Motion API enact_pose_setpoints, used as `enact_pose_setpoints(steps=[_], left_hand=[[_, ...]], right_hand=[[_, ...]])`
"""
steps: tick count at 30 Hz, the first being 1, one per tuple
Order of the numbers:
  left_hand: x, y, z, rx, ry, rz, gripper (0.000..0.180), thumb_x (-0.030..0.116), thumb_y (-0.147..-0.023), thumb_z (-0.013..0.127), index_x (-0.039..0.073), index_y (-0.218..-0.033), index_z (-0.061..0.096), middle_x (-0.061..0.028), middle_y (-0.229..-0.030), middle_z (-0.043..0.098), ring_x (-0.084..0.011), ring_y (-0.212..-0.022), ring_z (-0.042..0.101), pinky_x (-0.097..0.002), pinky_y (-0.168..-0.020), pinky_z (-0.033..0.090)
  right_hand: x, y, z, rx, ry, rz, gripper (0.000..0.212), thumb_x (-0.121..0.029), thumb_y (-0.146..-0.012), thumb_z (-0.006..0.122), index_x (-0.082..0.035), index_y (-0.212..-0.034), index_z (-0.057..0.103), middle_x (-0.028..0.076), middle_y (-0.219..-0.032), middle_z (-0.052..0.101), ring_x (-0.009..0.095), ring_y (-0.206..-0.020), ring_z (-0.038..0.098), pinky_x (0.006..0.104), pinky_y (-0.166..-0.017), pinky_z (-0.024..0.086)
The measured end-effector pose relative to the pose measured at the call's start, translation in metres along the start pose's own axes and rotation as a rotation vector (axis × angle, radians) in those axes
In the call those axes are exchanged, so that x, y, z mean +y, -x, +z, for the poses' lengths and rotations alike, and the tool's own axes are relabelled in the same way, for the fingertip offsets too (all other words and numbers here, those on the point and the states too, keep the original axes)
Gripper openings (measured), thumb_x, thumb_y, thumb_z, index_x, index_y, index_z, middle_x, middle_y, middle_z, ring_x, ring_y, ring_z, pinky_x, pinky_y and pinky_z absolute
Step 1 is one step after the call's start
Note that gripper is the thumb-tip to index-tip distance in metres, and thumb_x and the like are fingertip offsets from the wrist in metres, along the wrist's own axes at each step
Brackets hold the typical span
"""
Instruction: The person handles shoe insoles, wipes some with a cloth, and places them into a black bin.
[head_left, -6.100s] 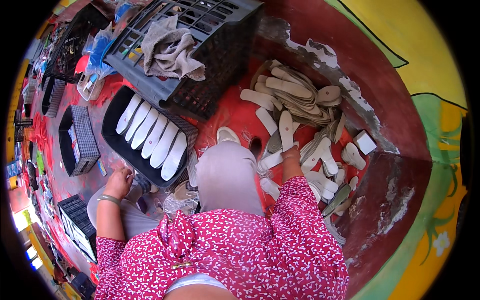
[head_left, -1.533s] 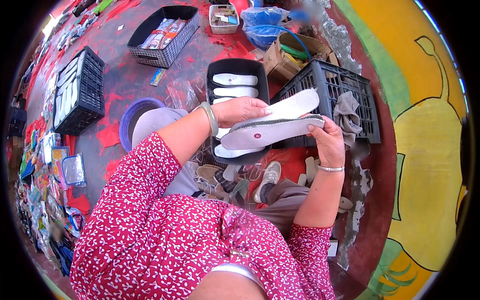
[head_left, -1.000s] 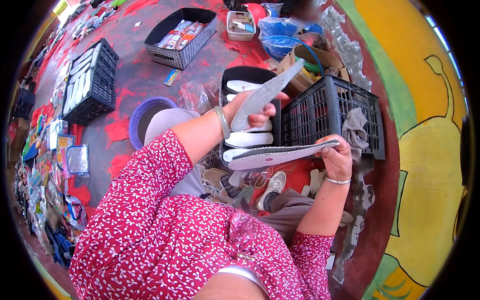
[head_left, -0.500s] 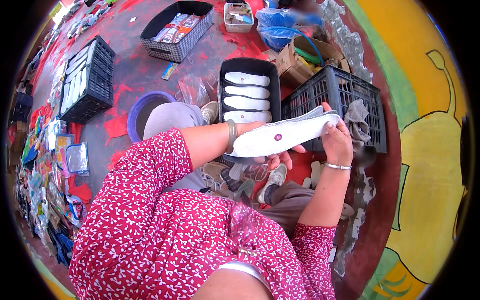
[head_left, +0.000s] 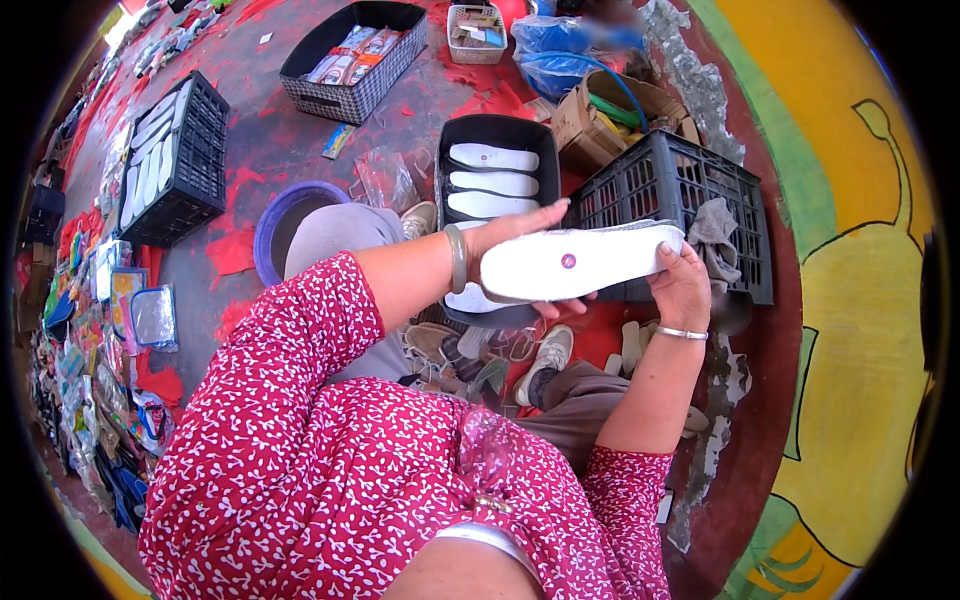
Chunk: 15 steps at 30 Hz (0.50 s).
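Insoles of white foot-shaped fabric (head_left: 590,262), stacked, show partly over the black-lined rectangular bin (head_left: 500,127); right hand (head_left: 683,292) pinches one end, left hand (head_left: 495,233) spreads open behind. Squaring seems underway; next likely calls for aligned edges.

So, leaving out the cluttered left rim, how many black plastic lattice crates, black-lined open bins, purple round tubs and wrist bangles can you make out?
Black plastic lattice crates: 2
Black-lined open bins: 2
Purple round tub: 1
Wrist bangles, one pale green, one silver-coloured: 2
Total: 7
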<state>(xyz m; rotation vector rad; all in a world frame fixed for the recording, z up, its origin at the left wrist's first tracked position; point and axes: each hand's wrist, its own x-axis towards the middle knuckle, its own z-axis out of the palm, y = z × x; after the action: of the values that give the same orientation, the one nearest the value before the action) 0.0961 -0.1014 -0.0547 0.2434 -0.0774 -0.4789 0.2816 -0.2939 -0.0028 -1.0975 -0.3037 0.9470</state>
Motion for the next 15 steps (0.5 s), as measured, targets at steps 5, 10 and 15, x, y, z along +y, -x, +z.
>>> enact_pose_setpoints(steps=[5,10,15], left_hand=[[0.012,0.006,0.018,0.181,0.071,0.468,0.071,0.062,-0.086,0.041,0.012,-0.136,0.037,-0.0161,-0.135,0.043,-0.0376,-0.12,0.045,-0.0524,-0.098,0.038],[0.027,0.007,0.026,0.107,0.102,0.751,0.071,0.057,-0.085,0.048,0.005,-0.133,0.039,-0.0114,-0.135,0.044,-0.0302,-0.123,0.043,-0.0422,-0.103,0.035],[0.021,0.001,0.028,0.204,-0.434,0.827,0.061,0.032,-0.081,0.068,0.008,-0.13,0.041,-0.0074,-0.131,0.046,-0.0255,-0.12,0.045,-0.0398,-0.101,0.038]], right_hand=[[0.014,-0.009,-0.01,0.327,-0.284,0.014,0.019,0.003,-0.082,0.059,0.003,-0.101,0.056,0.011,-0.099,0.062,0.019,-0.09,0.063,0.0276,-0.075,0.055],[0.034,-0.021,-0.003,0.413,-0.473,0.041,0.016,0.008,-0.082,0.055,0.01,-0.098,0.055,0.016,-0.101,0.06,0.026,-0.091,0.062,0.0339,-0.082,0.056],[0.048,-0.023,0.013,0.431,-0.541,0.017,0.018,0.008,-0.085,0.051,0.014,-0.102,0.052,0.021,-0.102,0.059,0.031,-0.095,0.061,0.0338,-0.083,0.056]])
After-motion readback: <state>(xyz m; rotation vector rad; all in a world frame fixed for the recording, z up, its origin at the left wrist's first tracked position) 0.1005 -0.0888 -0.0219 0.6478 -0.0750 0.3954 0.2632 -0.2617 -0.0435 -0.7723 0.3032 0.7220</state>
